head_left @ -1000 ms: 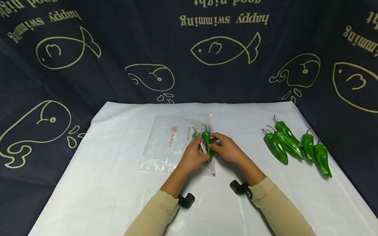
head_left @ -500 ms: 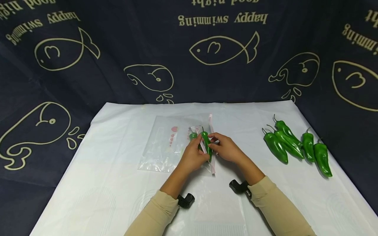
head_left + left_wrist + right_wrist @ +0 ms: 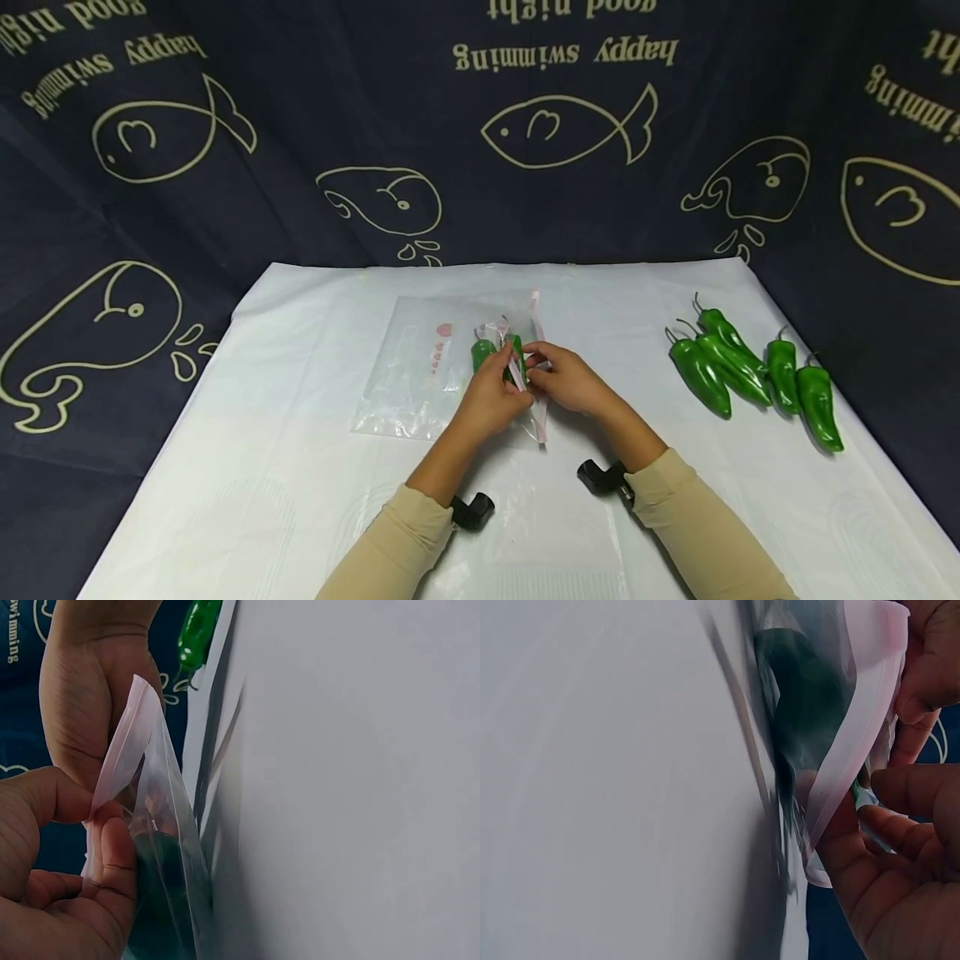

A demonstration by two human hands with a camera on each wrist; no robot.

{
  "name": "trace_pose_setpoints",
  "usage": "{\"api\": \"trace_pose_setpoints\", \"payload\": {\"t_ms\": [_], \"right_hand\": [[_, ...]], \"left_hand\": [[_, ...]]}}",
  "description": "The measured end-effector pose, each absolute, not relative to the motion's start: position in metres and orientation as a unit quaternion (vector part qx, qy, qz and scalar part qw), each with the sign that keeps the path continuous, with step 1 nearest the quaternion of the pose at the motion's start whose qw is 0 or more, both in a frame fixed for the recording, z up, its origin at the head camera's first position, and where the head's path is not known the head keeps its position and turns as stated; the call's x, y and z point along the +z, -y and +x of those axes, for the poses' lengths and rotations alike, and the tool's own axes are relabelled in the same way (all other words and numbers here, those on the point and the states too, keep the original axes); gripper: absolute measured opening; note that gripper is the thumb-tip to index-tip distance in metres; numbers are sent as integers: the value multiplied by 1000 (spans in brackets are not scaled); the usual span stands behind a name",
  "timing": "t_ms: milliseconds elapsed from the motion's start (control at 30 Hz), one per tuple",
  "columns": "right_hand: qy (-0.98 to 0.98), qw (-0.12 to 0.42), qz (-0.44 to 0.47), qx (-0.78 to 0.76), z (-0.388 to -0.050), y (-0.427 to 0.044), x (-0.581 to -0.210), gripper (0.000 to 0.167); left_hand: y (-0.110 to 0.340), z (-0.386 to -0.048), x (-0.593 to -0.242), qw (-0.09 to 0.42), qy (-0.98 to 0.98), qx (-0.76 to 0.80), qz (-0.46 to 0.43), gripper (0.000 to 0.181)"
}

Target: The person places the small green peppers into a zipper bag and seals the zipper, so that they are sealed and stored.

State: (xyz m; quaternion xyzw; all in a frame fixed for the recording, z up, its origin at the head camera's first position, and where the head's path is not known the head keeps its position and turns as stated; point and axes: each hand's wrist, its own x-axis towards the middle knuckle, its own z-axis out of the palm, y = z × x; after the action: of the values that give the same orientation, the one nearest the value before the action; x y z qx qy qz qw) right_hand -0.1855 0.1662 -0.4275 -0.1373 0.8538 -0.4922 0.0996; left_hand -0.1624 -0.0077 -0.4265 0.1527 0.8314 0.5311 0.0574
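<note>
Bag (image 3: 408,392), clear, on the surface (image 3: 225,467); our left hand (image 3: 491,400) pinches its pink edge (image 3: 120,750), seemingly to keep the mouth parted. Green pepper (image 3: 517,344): partly within, gripped by our right hand (image 3: 568,380). Second pepper (image 3: 482,354): deeper inside. Four peppers (image 3: 735,368): apart, rightward, apparently within easy reach.

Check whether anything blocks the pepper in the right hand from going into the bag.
Nothing visible blocks the opening: the left hand pinches the pink edge of the bag, and the pepper in the right hand is partly past it. Deeper inside, left in the head view, lies another pepper, which may limit sliding.
</note>
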Motion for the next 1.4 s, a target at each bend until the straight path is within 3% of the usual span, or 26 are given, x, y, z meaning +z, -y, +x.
{"api": "trace_pose_setpoints", "payload": {"t_ms": [333,800,1400], "right_hand": [[-831,113,-132,-529,-186,-166,-429,45],[-808,134,-112,-562,-184,-174,-429,47],[-866,63,-141,-476,-178,-208,-408,45]], "left_hand": [[6,-162,-426,47,-835,526,156,85],[6,-165,-431,70,-824,542,146,85],[8,-169,-437,89,-818,547,151,86]]}}
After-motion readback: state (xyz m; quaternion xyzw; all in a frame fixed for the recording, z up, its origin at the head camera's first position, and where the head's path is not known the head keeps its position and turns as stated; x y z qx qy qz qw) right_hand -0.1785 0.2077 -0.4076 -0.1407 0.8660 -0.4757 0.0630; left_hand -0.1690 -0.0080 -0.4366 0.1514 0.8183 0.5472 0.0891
